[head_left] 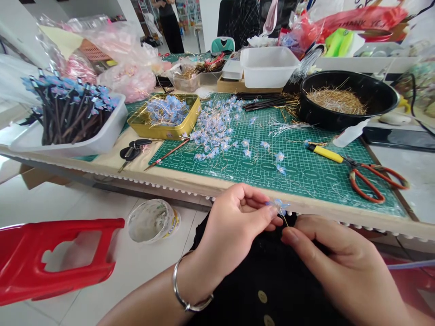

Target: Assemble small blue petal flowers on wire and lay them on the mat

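Observation:
Between thumb and fingers, my left hand [238,222] pinches a small pale blue artificial flower [279,206] just off the table's front edge. My right hand [326,253] has its thumb and forefinger closed on the flower's thin gold wire stem [286,221], below the petals. Beyond my hands, a loose heap of similar blue flowers [214,127] with gold wires lies on the green cutting mat [306,181]. A few single flowers are scattered to its right. More of them fill a gold tin [152,131].
Red-handled scissors [367,181] and a yellow-handled tool [325,153] lie at right. A black bowl [346,117] holds gold wire pieces. A white tray [98,140] with dark flowered stems stands left. Below are a red stool [57,271] and a bucket [149,222]. A person [168,22] stands behind.

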Demonstrator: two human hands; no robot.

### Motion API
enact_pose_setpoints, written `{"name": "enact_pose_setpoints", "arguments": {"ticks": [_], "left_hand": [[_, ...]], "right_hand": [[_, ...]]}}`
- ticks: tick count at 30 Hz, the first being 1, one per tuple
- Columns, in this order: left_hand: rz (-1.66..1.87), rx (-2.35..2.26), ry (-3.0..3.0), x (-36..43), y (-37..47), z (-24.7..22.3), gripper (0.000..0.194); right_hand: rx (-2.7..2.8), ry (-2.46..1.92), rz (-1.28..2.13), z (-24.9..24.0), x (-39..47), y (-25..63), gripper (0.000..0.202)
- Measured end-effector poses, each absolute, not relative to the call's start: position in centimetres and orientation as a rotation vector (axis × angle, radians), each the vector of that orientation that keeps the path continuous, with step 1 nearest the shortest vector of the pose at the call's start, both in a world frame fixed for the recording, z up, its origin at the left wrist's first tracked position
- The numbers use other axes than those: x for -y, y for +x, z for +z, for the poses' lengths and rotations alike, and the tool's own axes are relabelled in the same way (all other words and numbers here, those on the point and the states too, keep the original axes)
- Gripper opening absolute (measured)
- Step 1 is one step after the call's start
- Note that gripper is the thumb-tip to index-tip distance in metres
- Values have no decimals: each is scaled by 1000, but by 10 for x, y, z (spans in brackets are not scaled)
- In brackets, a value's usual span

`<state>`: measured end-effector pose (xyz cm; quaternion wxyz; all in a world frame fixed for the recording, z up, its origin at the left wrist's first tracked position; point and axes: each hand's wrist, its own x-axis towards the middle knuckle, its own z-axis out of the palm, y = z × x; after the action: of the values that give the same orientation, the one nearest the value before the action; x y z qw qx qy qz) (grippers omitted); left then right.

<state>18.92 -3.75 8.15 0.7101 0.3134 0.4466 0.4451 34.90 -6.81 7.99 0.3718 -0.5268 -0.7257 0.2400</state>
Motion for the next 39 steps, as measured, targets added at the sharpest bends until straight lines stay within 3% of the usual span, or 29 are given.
{"name": "enact_pose_setpoints", "arguments": {"ticks": [6,13,16,21,27,39], "left_hand": [[892,-928,641,40,188,85,20],[864,-807,615,41,180,83,20],[853,-796,614,42,181,82,21],[830,-799,613,46,182,85,20],[817,-798,658,55,180,93,20],[1176,-903,822,62,162,98,16]], "right_hand": [[1655,-1274,597,75,58,362,20],[1899,-1055,1003,72,39,382,15],[1913,-1012,963,73,32,379,9],[1940,-1345,783,77,25,366,17],[2066,-1435,768,75,24,355,22],[2282,-1050,925,92,83,354,23]]}}
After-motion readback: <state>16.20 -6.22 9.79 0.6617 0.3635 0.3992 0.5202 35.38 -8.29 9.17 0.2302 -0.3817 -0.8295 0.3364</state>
